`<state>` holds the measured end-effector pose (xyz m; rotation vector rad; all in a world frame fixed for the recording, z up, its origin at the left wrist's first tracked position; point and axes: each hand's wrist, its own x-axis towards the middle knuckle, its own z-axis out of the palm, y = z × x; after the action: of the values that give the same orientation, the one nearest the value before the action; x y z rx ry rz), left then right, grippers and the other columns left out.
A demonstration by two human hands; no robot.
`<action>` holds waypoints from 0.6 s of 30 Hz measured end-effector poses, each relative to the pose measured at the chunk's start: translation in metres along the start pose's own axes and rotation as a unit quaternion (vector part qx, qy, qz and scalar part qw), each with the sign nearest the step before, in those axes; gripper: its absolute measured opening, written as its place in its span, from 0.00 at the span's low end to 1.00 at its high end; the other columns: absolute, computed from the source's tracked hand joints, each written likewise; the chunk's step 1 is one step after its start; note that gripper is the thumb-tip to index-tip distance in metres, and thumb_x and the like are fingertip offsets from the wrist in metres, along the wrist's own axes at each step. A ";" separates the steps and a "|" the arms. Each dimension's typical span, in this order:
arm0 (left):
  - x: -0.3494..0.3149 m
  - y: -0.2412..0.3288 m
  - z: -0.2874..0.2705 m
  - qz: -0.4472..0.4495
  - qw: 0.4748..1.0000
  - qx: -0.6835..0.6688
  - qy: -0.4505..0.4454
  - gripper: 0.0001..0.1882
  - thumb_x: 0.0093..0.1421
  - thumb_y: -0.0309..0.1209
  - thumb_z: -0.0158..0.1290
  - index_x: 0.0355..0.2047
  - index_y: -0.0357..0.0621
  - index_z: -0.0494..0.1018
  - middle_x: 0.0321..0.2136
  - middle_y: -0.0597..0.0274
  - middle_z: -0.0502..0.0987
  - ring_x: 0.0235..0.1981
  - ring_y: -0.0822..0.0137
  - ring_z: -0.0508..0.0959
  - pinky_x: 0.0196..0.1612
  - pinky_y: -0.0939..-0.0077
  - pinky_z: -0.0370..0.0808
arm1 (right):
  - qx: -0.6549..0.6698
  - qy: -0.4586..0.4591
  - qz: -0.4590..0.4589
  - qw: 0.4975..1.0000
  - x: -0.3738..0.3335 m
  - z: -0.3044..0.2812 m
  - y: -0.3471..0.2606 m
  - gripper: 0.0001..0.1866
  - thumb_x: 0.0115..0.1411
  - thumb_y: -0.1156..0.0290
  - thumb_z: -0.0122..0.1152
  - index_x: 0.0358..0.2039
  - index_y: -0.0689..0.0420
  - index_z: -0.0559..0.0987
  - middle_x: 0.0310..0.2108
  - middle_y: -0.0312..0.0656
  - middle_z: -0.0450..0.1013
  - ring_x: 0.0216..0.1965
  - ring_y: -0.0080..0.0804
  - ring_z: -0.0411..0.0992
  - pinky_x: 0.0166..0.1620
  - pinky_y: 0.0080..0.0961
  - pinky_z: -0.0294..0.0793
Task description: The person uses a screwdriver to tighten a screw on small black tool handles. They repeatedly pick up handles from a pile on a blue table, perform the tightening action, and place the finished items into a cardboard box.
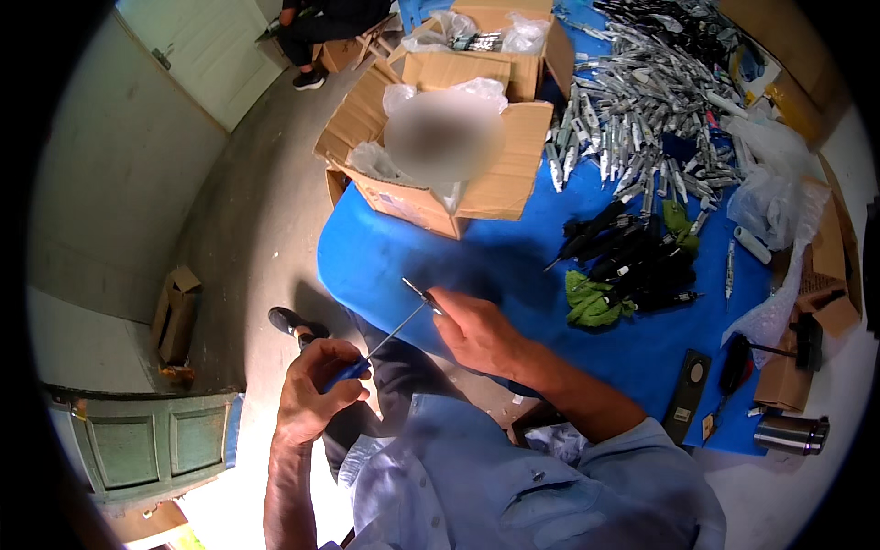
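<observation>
Item: left hand (316,390) closed round blue-handled screwdriver (380,346) near the lap, right hand (472,330) pinching its small dark tip (422,293) at the blue table's (412,247) near edge; best kept gripped firmly, shaft steady, fingertips seating squarely.

The left hand (314,390) is curled into a closed grip, forearm rising from below. The right hand (477,332) reaches forward, fingers (442,302) pinched together.

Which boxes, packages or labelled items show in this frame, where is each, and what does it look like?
Open cardboard box: blue table's left edge, brown, clear plastic liner.
Second cardboard box: behind it, brown, plastic bags inside.
Small cardboard box: floor at left, brown, open flap.
Flat black device: table's near edge, round marking.
</observation>
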<state>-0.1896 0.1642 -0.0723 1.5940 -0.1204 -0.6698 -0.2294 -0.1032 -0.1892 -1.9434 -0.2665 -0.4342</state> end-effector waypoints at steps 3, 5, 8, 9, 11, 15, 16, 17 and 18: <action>0.001 -0.004 -0.002 0.035 0.999 -0.015 -0.010 0.16 0.57 0.15 0.62 0.46 0.34 0.74 0.44 0.53 0.79 0.47 0.61 0.84 0.48 0.69 0.86 | 0.012 0.013 -0.005 1.000 -0.001 -0.001 0.003 0.18 0.66 0.78 0.60 0.56 0.66 0.73 0.36 0.61 0.75 0.35 0.64 0.75 0.38 0.49 0.76; -0.003 -0.003 0.007 0.047 0.999 -0.015 0.020 0.18 0.57 0.22 0.64 0.47 0.33 0.74 0.44 0.53 0.79 0.45 0.61 0.84 0.46 0.71 0.85 | 0.022 0.005 0.010 1.000 0.000 -0.002 0.002 0.17 0.66 0.79 0.59 0.56 0.64 0.73 0.35 0.60 0.74 0.35 0.64 0.74 0.38 0.48 0.75; -0.007 0.006 0.020 0.059 0.995 0.039 0.065 0.14 0.61 0.23 0.60 0.46 0.32 0.74 0.44 0.54 0.79 0.43 0.62 0.85 0.46 0.72 0.84 | 0.035 -0.011 0.035 0.999 0.000 -0.002 0.001 0.18 0.66 0.80 0.58 0.56 0.61 0.73 0.35 0.59 0.73 0.35 0.63 0.73 0.39 0.46 0.75; -0.010 0.010 0.025 0.060 0.993 0.061 0.079 0.13 0.61 0.22 0.59 0.46 0.33 0.74 0.44 0.54 0.79 0.43 0.62 0.85 0.47 0.72 0.84 | 0.036 -0.004 0.027 0.999 0.000 0.000 0.004 0.17 0.66 0.80 0.58 0.56 0.61 0.73 0.35 0.59 0.73 0.35 0.62 0.73 0.39 0.46 0.74; -0.013 0.016 0.037 0.068 0.982 0.128 0.119 0.10 0.60 0.19 0.56 0.43 0.33 0.74 0.38 0.56 0.81 0.40 0.65 0.85 0.45 0.74 0.84 | 0.039 0.001 0.019 0.999 0.000 0.000 0.004 0.17 0.66 0.80 0.57 0.55 0.61 0.73 0.34 0.59 0.72 0.34 0.61 0.72 0.38 0.46 0.74; -0.007 0.007 0.033 0.194 0.926 0.293 0.138 0.04 0.58 0.18 0.55 0.34 0.36 0.73 0.27 0.63 0.78 0.30 0.71 0.81 0.32 0.78 0.78 | 0.048 -0.009 0.029 0.998 -0.001 -0.002 0.003 0.15 0.66 0.80 0.57 0.54 0.61 0.73 0.33 0.59 0.70 0.32 0.60 0.71 0.37 0.45 0.73; -0.007 0.011 0.034 0.138 0.952 0.240 0.131 0.05 0.58 0.18 0.55 0.34 0.36 0.73 0.27 0.63 0.78 0.30 0.71 0.81 0.33 0.78 0.78 | 0.050 -0.012 0.035 0.998 -0.001 -0.004 0.004 0.15 0.66 0.80 0.57 0.53 0.61 0.73 0.32 0.59 0.70 0.32 0.60 0.71 0.37 0.45 0.73; -0.009 0.017 0.033 0.079 0.972 0.187 0.123 0.05 0.58 0.18 0.55 0.35 0.36 0.74 0.27 0.63 0.78 0.30 0.71 0.82 0.35 0.78 0.78 | 0.051 -0.011 0.038 0.998 -0.001 -0.003 0.004 0.15 0.66 0.80 0.57 0.53 0.61 0.73 0.32 0.59 0.70 0.31 0.60 0.70 0.36 0.45 0.73; -0.010 0.022 0.031 0.019 0.985 0.132 0.113 0.05 0.57 0.18 0.56 0.35 0.36 0.74 0.27 0.63 0.78 0.30 0.70 0.82 0.36 0.79 0.79 | 0.052 -0.011 0.040 0.998 -0.001 -0.003 0.004 0.14 0.67 0.80 0.57 0.53 0.61 0.73 0.32 0.59 0.70 0.31 0.60 0.70 0.36 0.45 0.73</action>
<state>-0.2055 0.1384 -0.0480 1.9079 -0.0724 -0.4520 -0.2293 -0.1073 -0.1917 -1.8504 -0.2193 -0.3399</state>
